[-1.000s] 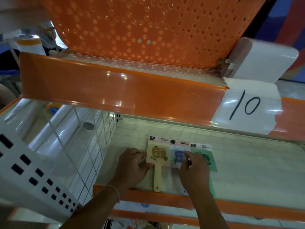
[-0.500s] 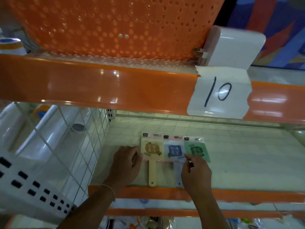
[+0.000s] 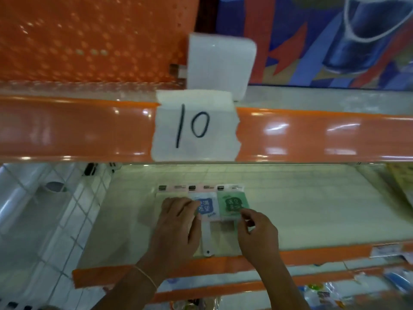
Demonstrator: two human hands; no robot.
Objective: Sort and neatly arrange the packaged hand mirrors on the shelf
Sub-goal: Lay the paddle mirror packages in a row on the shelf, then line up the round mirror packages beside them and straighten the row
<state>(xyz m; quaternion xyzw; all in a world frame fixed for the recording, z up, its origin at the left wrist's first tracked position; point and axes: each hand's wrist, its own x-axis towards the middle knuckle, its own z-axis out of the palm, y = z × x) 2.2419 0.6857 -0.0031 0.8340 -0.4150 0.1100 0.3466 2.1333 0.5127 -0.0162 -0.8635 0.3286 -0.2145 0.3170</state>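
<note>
A: What's nearest, and what do the mirrors lie on?

B: The orange front lip [image 3: 312, 253] of a pale shelf [image 3: 312, 209]. The left hand [image 3: 176, 229] lies flat on the leftmost packaged mirror [image 3: 163, 194], fingers straight and close together, tips touching the blue-labelled mirror [image 3: 206, 208] beside it. That mirror's white handle [image 3: 207, 240] runs back between the two hands to the lip.

A: And the right hand [image 3: 257, 233]?

B: Its fingers are curled, tips at the near right corner of the green-labelled mirror [image 3: 232, 204]. Whether they pinch the pack or only touch it, I cannot tell.

A: So the three sit together?

B: Side by side in a row, edges touching or overlapping, header cards just beyond the fingertips.

A: Any writing?

B: The labels carry large characters, too blurred to read. Farther up, a white paper tag [image 3: 194, 128] on the orange rail [image 3: 78, 128] above reads "10" in black marker.

A: Beyond that?

B: A perforated orange basket [image 3: 89, 36] beside a white block [image 3: 221, 63]. A white wire grid [image 3: 89, 198] stands left of the left hand.
</note>
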